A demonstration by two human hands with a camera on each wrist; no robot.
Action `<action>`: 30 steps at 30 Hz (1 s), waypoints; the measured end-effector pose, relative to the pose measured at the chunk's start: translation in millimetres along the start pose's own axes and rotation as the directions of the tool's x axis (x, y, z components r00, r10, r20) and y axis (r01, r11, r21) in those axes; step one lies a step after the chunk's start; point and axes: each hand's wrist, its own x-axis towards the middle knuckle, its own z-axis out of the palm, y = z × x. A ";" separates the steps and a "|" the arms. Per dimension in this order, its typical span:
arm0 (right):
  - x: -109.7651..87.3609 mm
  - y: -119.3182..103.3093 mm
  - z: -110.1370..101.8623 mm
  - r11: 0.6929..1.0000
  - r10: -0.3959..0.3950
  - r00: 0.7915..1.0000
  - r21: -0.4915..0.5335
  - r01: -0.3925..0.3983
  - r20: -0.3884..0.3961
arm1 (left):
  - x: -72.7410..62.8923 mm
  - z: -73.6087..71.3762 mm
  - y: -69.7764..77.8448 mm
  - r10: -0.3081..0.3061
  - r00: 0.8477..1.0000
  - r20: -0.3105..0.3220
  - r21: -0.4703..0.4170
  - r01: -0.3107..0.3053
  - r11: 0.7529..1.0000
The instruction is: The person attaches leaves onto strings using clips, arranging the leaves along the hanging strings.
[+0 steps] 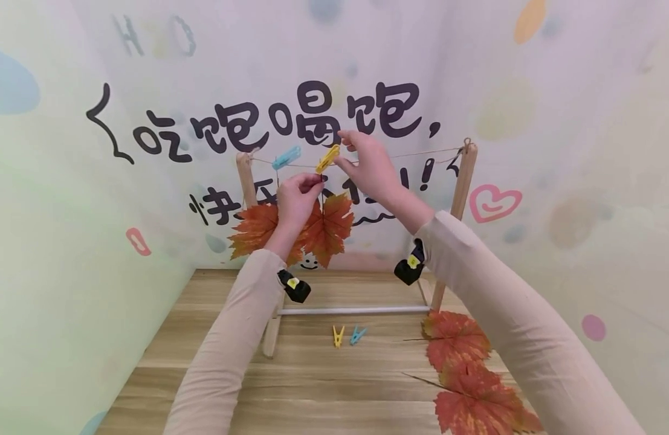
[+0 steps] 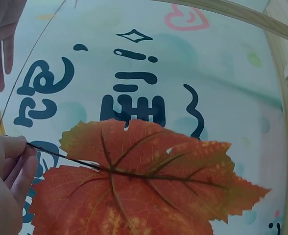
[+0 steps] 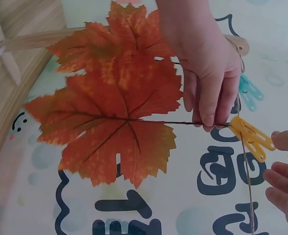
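Observation:
An orange-red maple leaf (image 2: 134, 176) hangs by its thin dark stem from a string (image 1: 421, 153). My left hand (image 1: 297, 199) pinches that stem just below the string. A yellow clothespin (image 3: 252, 139) sits on the string at the stem's top end. Beside its handle end is my right hand (image 1: 372, 169), fingers spread apart and not closed round the pin; whether the thumb touches it I cannot tell. Farther left, a blue clothespin (image 1: 286, 157) grips the string above a second maple leaf (image 1: 252, 228), which my left hand partly covers.
A wooden frame's right post (image 1: 462, 181) and left post (image 1: 247, 181) carry the string. On the wooden table (image 1: 323, 386) lie a loose yellow clothespin (image 1: 338, 336), a loose blue clothespin (image 1: 358, 335) and red leaves (image 1: 475, 399) at the right. A printed curtain hangs behind.

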 end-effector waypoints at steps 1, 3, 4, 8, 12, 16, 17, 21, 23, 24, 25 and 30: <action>-2.9 -2.1 0.0 0.999 -0.032 0.999 -0.020 0.032 -0.018 | -0.3 -1.2 -0.4 0.001 1.000 0.000 -0.002 -0.001 1.000; -9.0 -5.9 0.5 0.995 -0.096 0.994 -0.046 0.093 -0.052 | -1.4 -3.9 -0.3 0.009 1.000 -0.002 -0.001 -0.009 1.000; -12.5 -7.6 0.6 0.992 -0.122 0.990 -0.050 0.119 -0.063 | -2.1 -5.3 0.1 0.018 1.000 -0.005 -0.001 -0.018 1.000; -29.0 -12.8 1.4 0.981 -0.191 0.980 -0.030 0.190 -0.055 | -7.0 -11.4 3.3 0.055 0.998 -0.016 0.019 -0.055 0.998; -50.2 -14.3 0.9 0.975 -0.220 0.976 -0.013 0.220 0.001 | -14.3 -17.3 6.4 0.092 0.996 -0.004 0.052 -0.092 0.994; -74.9 -8.0 2.0 0.966 -0.258 0.965 -0.008 0.258 0.044 | -26.4 -22.6 7.1 0.147 0.989 0.031 0.082 -0.149 0.985; -81.7 -4.6 2.6 0.962 -0.272 0.961 0.001 0.272 0.052 | -29.9 -22.9 5.9 0.163 0.986 0.041 0.084 -0.166 0.983; -111.7 12.2 5.9 0.948 -0.317 0.943 0.003 0.319 0.097 | -47.5 -22.3 -2.5 0.203 0.976 0.085 0.092 -0.210 0.973; -127.6 21.3 7.7 0.942 -0.332 0.937 -0.016 0.336 0.108 | -56.7 -20.3 -9.8 0.211 0.972 0.098 0.086 -0.220 0.972; -135.5 25.5 8.5 0.939 -0.339 0.934 -0.025 0.343 0.112 | -61.5 -19.1 -13.6 0.214 0.971 0.103 0.085 -0.223 0.971; -143.3 29.7 9.7 0.936 -0.347 0.931 -0.028 0.352 0.110 | -66.2 -17.5 -17.8 0.218 0.970 0.107 0.085 -0.227 0.970; -182.0 48.0 18.8 0.939 -0.339 0.930 -0.006 0.344 0.143 | -90.2 -9.1 -44.3 0.227 0.963 0.147 0.080 -0.240 0.967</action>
